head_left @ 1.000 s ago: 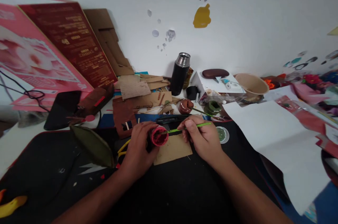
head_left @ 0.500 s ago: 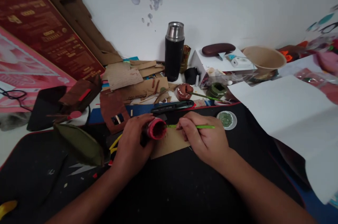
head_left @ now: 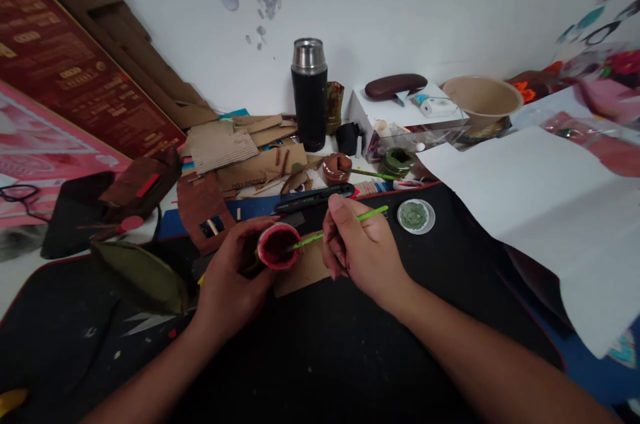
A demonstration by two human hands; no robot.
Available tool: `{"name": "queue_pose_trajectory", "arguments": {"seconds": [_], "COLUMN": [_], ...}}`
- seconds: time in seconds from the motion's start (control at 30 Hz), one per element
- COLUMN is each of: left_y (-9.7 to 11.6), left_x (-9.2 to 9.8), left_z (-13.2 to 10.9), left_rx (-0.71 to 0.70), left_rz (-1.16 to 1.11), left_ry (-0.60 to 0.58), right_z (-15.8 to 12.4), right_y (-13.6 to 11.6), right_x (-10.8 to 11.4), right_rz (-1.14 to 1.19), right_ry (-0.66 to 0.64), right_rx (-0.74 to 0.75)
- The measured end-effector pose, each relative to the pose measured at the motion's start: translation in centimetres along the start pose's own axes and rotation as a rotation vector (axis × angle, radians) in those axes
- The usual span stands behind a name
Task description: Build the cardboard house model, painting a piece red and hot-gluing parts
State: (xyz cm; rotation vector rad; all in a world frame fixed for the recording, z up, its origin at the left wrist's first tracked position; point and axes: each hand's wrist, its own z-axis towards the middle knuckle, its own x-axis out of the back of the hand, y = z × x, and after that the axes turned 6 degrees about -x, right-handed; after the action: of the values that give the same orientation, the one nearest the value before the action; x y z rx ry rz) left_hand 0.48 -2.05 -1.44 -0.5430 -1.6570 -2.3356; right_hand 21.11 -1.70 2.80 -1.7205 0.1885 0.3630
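Observation:
My left hand (head_left: 231, 277) is wrapped round a small pot of red paint (head_left: 277, 245), tilted so its red inside faces me. My right hand (head_left: 360, 251) pinches a thin green paintbrush (head_left: 340, 227) whose tip reaches into the pot's mouth. Under both hands a brown cardboard piece (head_left: 300, 272) lies on the black mat (head_left: 310, 357). A green lid (head_left: 415, 215) rests on the mat just right of my right hand.
Behind my hands lie a black cutter (head_left: 313, 198), a brown paint pot (head_left: 335, 169), a green paint pot (head_left: 398, 160), cardboard scraps (head_left: 235, 147) and a black flask (head_left: 309, 95). White paper sheets (head_left: 540, 204) cover the right. A dark green leaf shape (head_left: 140, 275) lies left.
The view shifted, so everything sits lower and further left. The pot tipped more upward toward me, and the brush now slants down into its mouth instead of lying level.

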Motion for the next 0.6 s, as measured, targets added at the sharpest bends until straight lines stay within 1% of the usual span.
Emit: {"name": "queue_pose_trajectory", "arguments": {"seconds": [0.13, 0.37, 0.47, 0.6], "left_y": [0.2, 0.0, -0.1, -0.3], "left_x": [0.1, 0.1, 0.1, 0.0], "left_z": [0.5, 0.7, 0.6, 0.5], "left_rx": [0.093, 0.161, 0.148, 0.115], "left_rz": [-0.131, -0.212, -0.2, -0.126], "left_ry": [0.011, 0.009, 0.015, 0.036], "right_z": [0.0, -0.3, -0.7, -1.3], "right_y": [0.0, 0.0, 0.0, -0.6], "right_x": [0.0, 0.2, 0.4, 0.9], "right_rz": [0.015, -0.079, -0.2, -0.472], "right_ry": [0.014, 0.037, 0.034, -0.029], "right_rx": [0.017, 0.097, 0.176, 0.323]}}
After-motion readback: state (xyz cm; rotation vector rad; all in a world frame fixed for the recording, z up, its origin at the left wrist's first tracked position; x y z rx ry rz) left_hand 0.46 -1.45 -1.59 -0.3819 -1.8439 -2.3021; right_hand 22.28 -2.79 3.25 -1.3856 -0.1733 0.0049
